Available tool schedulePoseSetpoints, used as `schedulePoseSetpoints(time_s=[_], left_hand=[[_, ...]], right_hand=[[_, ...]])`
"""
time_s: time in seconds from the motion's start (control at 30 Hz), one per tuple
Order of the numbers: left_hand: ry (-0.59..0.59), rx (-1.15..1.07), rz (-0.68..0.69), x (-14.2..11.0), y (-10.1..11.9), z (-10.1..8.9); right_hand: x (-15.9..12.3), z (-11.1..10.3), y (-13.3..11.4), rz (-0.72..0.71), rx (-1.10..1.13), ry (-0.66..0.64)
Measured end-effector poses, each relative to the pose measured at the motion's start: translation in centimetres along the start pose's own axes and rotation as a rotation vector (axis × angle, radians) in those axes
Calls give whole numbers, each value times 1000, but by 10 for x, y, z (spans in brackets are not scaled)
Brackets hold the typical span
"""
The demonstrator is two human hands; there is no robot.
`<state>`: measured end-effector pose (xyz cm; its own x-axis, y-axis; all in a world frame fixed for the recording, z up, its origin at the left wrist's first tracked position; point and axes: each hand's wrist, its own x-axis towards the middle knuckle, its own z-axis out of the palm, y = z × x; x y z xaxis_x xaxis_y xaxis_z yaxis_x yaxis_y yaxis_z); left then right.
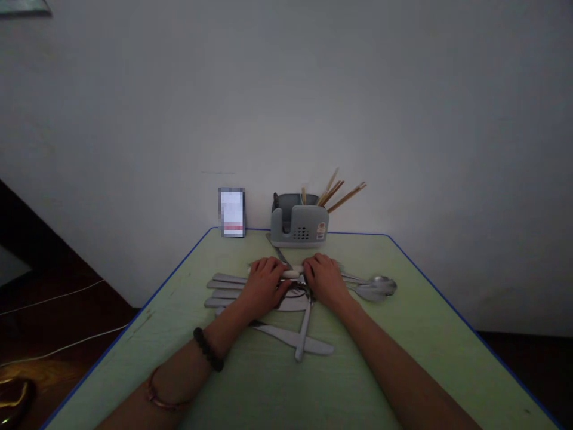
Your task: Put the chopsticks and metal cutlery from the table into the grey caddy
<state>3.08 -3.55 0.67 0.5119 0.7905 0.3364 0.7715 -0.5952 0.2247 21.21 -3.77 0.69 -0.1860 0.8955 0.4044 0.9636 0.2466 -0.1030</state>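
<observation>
My left hand point(267, 282) and my right hand point(325, 279) face each other above a pile of cutlery in the middle of the table. Their fingers curl around white-handled cutlery point(292, 273), whose handles show between them. Thin prong-like ends stick out faintly past both hands; my fingers hide the rest. Beneath my left hand, several table knives point(219, 285) lie side by side. Spoons point(378, 288) rest to the right of my right hand. Nearer to me, a knife point(313, 345) lies crossed by a metal handle point(304, 331). Another knife point(278, 249) points toward the back.
A grey utensil holder point(284, 236) with several wooden chopsticks point(347, 197) stands at the back, near the wall point(286, 101). Left of it a phone point(231, 212) leans upright. The green table point(416, 346) has a blue edge. White cables point(67, 346) run at the lower left.
</observation>
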Motion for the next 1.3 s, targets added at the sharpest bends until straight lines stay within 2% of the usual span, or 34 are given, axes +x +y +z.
schedulePoseSetpoints(time_s=[0.27,0.4,0.5,0.63,0.93,1.07,1.2,1.3], left_hand=[[1,-7,17,1,0,0],[44,0,25,1,-1,0],[70,-6,30,2,-1,-1],[64,-53,42,3,-1,-3],[67,-72,54,2,0,-3],[73,-39,41,3,-3,-2],[44,0,-7,4,-7,-2],[6,47,-22,3,-7,-3]], right_hand=[[1,-2,6,-28,11,30],[0,0,6,-78,139,101],[-1,0,3,-172,233,128],[-3,1,-1,-264,280,129],[-6,-1,-7,-267,340,94],[-6,-1,-8,-201,384,118],[-3,1,0,-30,419,209],[-1,3,7,45,353,188]])
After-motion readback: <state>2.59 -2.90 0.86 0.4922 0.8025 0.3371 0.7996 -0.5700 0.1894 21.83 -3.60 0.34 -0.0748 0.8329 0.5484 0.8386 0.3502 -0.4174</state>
